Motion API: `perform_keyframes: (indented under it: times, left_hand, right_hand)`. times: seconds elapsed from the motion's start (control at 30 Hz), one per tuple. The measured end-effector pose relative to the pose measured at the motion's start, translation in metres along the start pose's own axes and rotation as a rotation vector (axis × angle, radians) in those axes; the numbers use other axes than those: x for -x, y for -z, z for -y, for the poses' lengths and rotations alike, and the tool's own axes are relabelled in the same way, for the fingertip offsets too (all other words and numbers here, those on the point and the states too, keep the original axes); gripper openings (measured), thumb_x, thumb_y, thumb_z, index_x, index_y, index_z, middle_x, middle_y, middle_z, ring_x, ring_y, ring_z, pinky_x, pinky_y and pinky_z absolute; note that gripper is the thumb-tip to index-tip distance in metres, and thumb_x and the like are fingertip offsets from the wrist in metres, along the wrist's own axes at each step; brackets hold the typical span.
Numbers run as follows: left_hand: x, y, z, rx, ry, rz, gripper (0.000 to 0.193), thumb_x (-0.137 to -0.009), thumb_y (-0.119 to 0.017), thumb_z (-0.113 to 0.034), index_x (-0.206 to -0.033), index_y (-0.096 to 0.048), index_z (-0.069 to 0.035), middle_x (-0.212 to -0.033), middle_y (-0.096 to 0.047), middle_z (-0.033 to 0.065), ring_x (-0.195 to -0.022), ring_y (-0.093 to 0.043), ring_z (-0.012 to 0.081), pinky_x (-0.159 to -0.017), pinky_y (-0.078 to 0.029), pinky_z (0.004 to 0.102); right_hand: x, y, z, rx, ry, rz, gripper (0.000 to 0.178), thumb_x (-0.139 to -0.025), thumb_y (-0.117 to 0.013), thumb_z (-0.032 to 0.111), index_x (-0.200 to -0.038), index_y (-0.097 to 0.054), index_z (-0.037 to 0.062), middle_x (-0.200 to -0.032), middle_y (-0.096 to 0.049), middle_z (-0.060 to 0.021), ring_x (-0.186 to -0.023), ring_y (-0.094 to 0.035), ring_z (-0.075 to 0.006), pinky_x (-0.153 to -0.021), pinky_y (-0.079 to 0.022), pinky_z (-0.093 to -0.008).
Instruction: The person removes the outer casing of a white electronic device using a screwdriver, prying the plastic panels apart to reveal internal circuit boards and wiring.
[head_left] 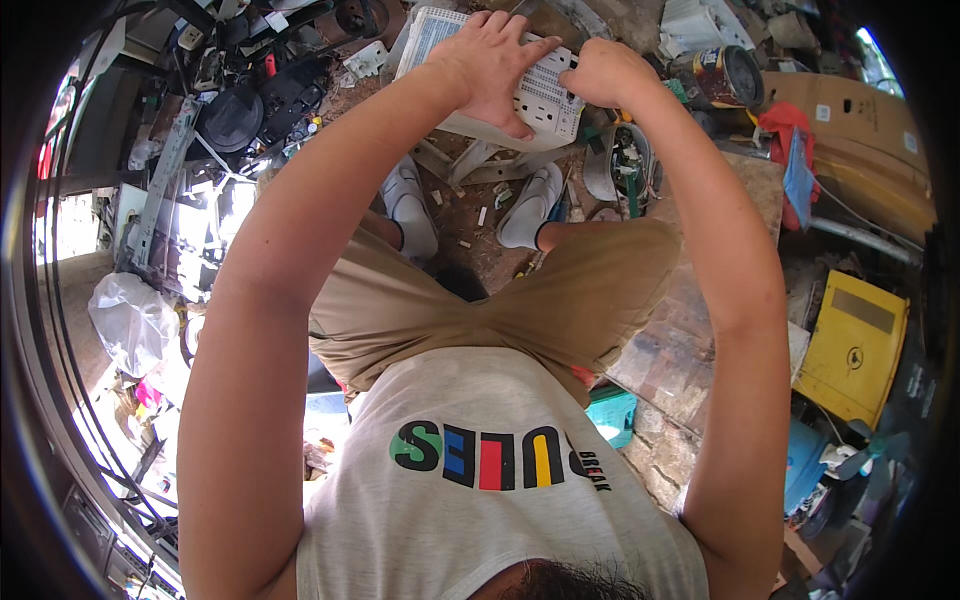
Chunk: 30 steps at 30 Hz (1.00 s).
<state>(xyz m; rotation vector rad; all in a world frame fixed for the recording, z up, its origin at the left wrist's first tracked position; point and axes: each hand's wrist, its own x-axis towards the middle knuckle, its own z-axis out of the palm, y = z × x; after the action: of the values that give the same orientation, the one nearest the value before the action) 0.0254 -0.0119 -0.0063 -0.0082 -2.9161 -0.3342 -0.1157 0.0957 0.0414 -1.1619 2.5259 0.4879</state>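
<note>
My left hand (492, 62) lies spread over the top of a white plastic device (440, 30) with rows of small slots, pressing it down on a low stand. My right hand (606, 72) is closed in a fist at the device's right edge; whether it holds a tool is hidden. Both forearms reach up from the lower edge. Below the device I see my feet in white socks (412, 205) on the dirt floor, and my tan shorts (500, 310).
Scrap surrounds me: black electronics parts (260, 100) at upper left, a clear plastic bag (130, 320) at left, a rusty round can (725, 75) at upper right, red cloth (785, 125), a cardboard sheet (850, 120), a yellow panel (850, 345) and a teal box (612, 415) at right.
</note>
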Motion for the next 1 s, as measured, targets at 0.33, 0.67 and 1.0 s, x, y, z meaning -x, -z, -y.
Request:
perform_keyframes:
  times: [0.33, 0.67, 1.0]
  left_hand:
    - [-0.002, 0.002, 0.001, 0.022, 0.015, 0.031, 0.119, -0.050, -0.084, -0.060, -0.147, -0.046, -0.002, -0.124, -0.054, 0.0249, -0.121, -0.050, 0.0387, -0.106, -0.037, 0.0476]
    - [0.002, -0.014, 0.001, -0.121, 0.079, 0.022, 0.119, -0.057, -0.080, -0.069, -0.155, -0.039, -0.016, -0.138, -0.051, 0.0167, -0.132, -0.045, 0.0325, -0.115, -0.031, 0.0447]
    - [0.004, -0.003, 0.002, 0.038, -0.004, -0.070, 0.118, -0.049, -0.084, -0.058, -0.146, -0.048, -0.002, -0.122, -0.055, 0.0235, -0.120, -0.050, 0.0375, -0.106, -0.037, 0.0467]
  right_hand:
    - [-0.008, -0.008, -0.015, -0.094, 0.023, 0.015, 0.042, -0.080, -0.069, 0.032, -0.109, -0.075, 0.0030, -0.112, -0.073, -0.0188, -0.105, -0.071, -0.0340, -0.090, -0.057, -0.0440]
    - [-0.008, -0.009, -0.014, -0.095, 0.011, -0.008, 0.045, -0.080, -0.070, 0.035, -0.111, -0.075, 0.0025, -0.112, -0.073, -0.0202, -0.105, -0.071, -0.0340, -0.090, -0.057, -0.0445]
    - [-0.005, -0.008, -0.015, -0.111, 0.021, -0.026, 0.044, -0.080, -0.071, 0.035, -0.107, -0.075, 0.0002, -0.107, -0.073, -0.0218, -0.102, -0.072, -0.0351, -0.088, -0.057, -0.0452]
